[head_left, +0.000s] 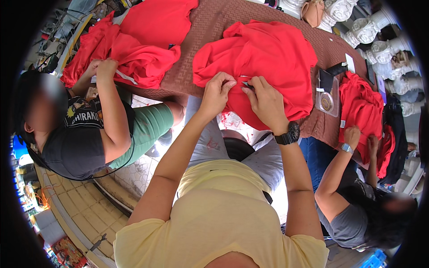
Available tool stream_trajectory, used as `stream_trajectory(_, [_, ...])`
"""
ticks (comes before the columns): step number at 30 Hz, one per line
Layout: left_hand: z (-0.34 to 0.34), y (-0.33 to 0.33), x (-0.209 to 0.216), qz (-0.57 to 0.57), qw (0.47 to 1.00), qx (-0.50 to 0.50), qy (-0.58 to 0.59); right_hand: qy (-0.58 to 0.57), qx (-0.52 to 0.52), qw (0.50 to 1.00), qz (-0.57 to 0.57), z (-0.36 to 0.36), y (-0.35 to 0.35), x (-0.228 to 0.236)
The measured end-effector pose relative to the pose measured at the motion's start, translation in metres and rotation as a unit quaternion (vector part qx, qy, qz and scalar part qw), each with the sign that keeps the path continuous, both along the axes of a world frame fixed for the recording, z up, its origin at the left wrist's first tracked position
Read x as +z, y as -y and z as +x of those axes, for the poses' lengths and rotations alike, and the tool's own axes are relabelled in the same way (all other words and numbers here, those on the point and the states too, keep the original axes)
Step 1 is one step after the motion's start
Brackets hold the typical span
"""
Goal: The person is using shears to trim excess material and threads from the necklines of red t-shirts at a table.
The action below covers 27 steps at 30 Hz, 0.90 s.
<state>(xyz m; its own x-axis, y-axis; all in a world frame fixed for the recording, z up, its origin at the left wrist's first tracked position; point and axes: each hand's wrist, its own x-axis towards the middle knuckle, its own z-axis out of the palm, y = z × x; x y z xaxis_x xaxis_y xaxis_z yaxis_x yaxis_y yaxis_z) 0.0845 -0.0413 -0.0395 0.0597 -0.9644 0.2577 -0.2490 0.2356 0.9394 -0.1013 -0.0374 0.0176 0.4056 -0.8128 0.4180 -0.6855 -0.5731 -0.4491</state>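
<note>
A: Where is the red cloth [270, 51] you are working on?

B: It lies in a loose, rumpled heap at the upper centre of the frame, on the brown-covered bench [214, 20], with its near part hanging over the edge above your lap.

A: And what is your left grip [217, 92] doing?

B: Your thumb and forefinger are pressed together on the cloth, pinching a bit of it near the middle of the frame.

A: Your right grip [267, 103]?

B: Just beside the left, its fingertips pinching a small pointed tool [246, 83], too small to tell its kind. You wear a black watch [289, 134] on that wrist.

A: What else is around you?

B: At the left of the frame a co-worker in a black top [73, 149] has both hands on another red piece [134, 56]. At the right, a co-worker in a grey top [346, 221] handles a third red garment [359, 100]. Between that garment and your cloth lies a clear packet [326, 103]; white ornate columns [375, 27] fill the upper right.
</note>
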Motion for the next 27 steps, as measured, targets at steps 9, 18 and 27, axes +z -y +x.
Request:
stream_trajectory(9, [0.001, -0.002, 0.005, 0.021, 1.000, -0.012, -0.014, -0.077, 0.016, 0.994, -0.072, 0.007, 0.006, -0.003])
stream_trajectory(18, [-0.001, -0.001, 0.004, 0.013, 1.000, 0.020, 0.005, -0.094, 0.010, 0.994, -0.056, 0.009, 0.009, -0.001])
stream_trajectory(27, [-0.001, 0.001, 0.006, 0.056, 0.997, 0.014, -0.056, -0.080, 0.026, 0.996, -0.031, 0.008, 0.010, 0.003])
